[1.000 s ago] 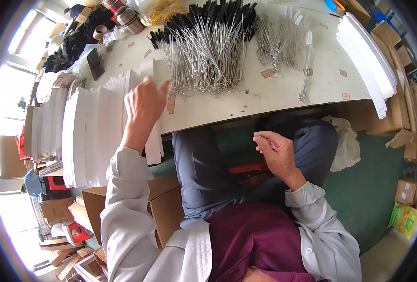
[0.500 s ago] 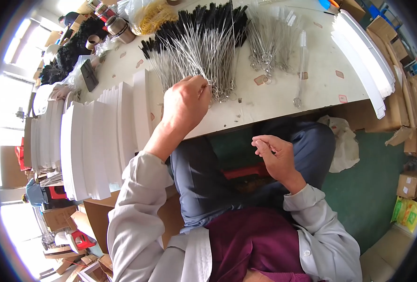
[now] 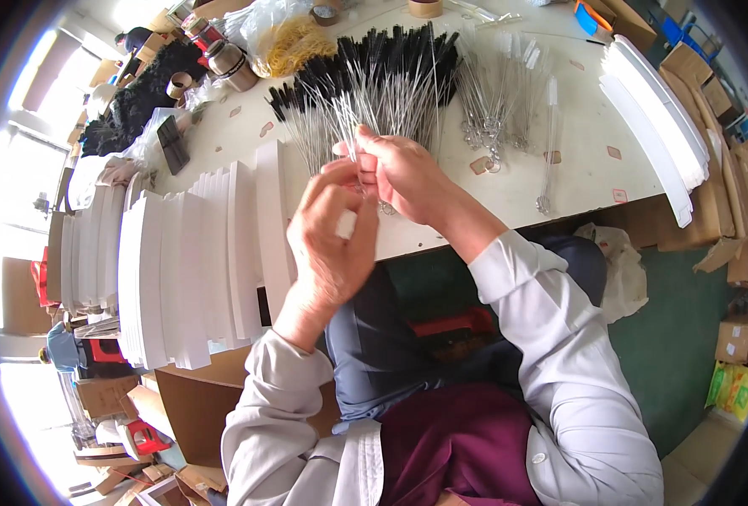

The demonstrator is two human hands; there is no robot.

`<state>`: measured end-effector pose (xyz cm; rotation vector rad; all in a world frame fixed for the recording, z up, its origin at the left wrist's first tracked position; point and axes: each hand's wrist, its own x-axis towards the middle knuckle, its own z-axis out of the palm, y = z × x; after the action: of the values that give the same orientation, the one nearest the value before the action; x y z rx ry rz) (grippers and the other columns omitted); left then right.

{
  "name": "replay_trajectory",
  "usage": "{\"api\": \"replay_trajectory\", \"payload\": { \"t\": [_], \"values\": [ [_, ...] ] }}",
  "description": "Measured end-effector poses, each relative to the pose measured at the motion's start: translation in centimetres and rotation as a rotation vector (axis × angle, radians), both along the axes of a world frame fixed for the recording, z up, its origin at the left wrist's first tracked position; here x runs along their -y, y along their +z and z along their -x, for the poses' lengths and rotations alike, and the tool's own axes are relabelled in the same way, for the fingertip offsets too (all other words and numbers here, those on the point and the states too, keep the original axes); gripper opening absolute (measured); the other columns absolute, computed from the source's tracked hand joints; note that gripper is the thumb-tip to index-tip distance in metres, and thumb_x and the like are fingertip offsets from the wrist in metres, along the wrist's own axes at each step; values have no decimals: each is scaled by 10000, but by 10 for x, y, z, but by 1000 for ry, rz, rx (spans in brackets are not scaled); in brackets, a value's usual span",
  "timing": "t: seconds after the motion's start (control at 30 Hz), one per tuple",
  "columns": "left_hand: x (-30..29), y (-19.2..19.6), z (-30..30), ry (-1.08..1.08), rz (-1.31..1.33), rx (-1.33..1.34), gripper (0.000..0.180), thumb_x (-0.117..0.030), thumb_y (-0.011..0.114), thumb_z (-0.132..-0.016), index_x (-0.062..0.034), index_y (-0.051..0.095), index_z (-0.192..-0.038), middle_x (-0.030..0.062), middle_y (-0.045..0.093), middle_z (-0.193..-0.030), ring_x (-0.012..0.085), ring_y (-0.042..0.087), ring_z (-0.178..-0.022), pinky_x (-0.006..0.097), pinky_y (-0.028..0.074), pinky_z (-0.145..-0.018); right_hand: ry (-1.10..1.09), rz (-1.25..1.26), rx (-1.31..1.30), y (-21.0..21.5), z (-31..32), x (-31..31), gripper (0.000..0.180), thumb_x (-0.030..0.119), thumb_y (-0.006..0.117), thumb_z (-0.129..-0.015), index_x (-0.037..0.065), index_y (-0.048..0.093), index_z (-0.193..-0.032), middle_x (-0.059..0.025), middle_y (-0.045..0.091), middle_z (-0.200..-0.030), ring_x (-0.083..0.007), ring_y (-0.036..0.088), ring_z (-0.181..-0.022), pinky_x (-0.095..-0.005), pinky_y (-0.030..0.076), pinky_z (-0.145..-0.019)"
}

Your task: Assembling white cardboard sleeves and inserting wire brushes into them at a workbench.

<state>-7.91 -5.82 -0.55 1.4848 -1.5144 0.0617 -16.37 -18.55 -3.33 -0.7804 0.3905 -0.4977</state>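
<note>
A dense pile of thin brushes (image 3: 399, 63) with black bristles and twisted wire handles lies fanned out on the white table. My right hand (image 3: 407, 177) reaches across from the right, its thumb and fingers pinching a few of the wire handles at the near side of the pile. Fingers of my left hand (image 3: 332, 236) curl against the same handles just below, touching the right hand. How many brushes they hold is hidden by the fingers. Wire loops show just under the hands.
White-bristled brushes (image 3: 496, 101) lie in a bunch at right, with one apart (image 3: 549, 148). Stacked white card strips stand left (image 3: 192, 261) and right (image 3: 656, 126). Behind are a metal flask (image 3: 229, 63), yellow rubber bands (image 3: 298, 55) and a tape roll (image 3: 425, 8).
My right hand has moved from above my lap up and left to the wire handles, meeting my left hand. The left hand has drawn slightly nearer to me.
</note>
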Motion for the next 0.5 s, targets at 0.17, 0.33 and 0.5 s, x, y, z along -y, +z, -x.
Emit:
{"api": "replay_trajectory", "payload": {
  "t": [0.17,0.33,0.5],
  "values": [
    [-27,-10,20,-2,82,90,86,64,697,-857,21,626,-878,231,680,-1253,328,706,-1043,389,575,-895,58,-22,100,3,-3,-12,412,238,453,-1101,-110,524,-1309,-176,691,-978,-231,672,-875,-379,560,-777],
    [-49,-36,38,84,178,-140,79,49,735,-858,33,671,-902,232,695,-1147,303,705,-993,358,580,-842,-109,28,87,17,8,-28,329,212,508,-1083,-60,617,-1232,-67,632,-780,-199,636,-660,-334,540,-637],
    [-52,-54,75,-75,-70,-658,28,18,671,-970,43,673,-957,102,706,-1011,121,639,-836,250,521,-759,-383,41,109,22,50,-32,301,223,501,-1096,-21,631,-1213,0,524,-716,-112,525,-578,-285,464,-495]
  ]
}}
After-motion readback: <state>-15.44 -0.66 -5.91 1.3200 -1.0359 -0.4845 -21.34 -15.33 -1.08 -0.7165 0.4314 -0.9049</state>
